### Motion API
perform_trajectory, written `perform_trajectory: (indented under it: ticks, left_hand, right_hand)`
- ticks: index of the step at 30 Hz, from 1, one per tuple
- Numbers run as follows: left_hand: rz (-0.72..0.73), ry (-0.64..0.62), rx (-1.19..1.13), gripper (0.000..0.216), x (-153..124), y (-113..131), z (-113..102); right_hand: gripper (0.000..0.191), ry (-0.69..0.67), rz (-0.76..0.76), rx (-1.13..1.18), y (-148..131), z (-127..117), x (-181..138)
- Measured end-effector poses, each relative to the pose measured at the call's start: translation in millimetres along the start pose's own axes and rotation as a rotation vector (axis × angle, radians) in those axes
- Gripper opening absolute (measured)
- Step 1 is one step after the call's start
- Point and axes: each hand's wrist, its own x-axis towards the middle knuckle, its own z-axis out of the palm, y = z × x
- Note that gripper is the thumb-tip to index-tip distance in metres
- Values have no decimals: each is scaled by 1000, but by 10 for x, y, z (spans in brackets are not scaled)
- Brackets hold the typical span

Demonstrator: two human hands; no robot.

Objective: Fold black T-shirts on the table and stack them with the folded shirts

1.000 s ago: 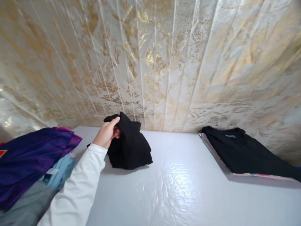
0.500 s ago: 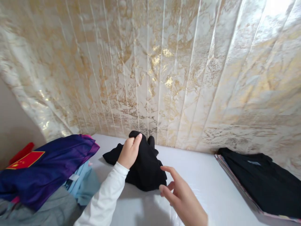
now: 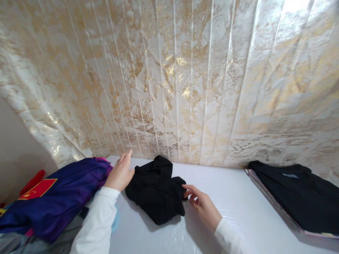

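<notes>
A crumpled black garment (image 3: 156, 190) lies bunched on the white table; its exact kind is hidden by the folds. Just to its left, my left hand (image 3: 120, 173) is raised with fingers stretched out and holds nothing. The left thumb is close beside the cloth's edge. At the garment's right edge, my right hand (image 3: 201, 204) has its fingers bent and apart, the fingertips touching the fabric. Long white sleeves cover both forearms.
On the left is a pile with a purple-blue garment (image 3: 69, 190) bearing a red flag patch, over grey clothing. A folded black shirt (image 3: 293, 194) tops a stack at the right. A gold-patterned curtain (image 3: 169, 88) hangs behind the white table (image 3: 225, 183).
My left hand has let go of the black garment and moved left. The raised cloth has dropped flatter onto the table. My right hand has come to touch its right edge.
</notes>
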Motion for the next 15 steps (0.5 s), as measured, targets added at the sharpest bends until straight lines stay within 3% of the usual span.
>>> perform_trajectory:
  ticks: [3, 6, 9, 11, 13, 15]
  left_hand:
    - [232, -386, -118, 70, -152, 54, 137]
    - [218, -562, -144, 65, -265, 191, 312]
    - [219, -558, -151, 30, -283, 294, 365]
    - [256, -529, -188, 11, -254, 296, 283]
    - [285, -484, -227, 26, -206, 224, 144]
    - [264, -368, -287, 35, -148, 86, 10]
  right_hand:
    - [68, -54, -179, -131, -13, -19, 15]
    - [72, -115, -238, -214, -52, 50, 61]
    - [50, -107, -253, -230, -93, 109, 132]
    - [30, -27, -223, -148, -101, 60, 180]
    - [17, 102, -100, -8, -81, -78, 212]
    - [23, 216, 87, 112, -38, -270, 219]
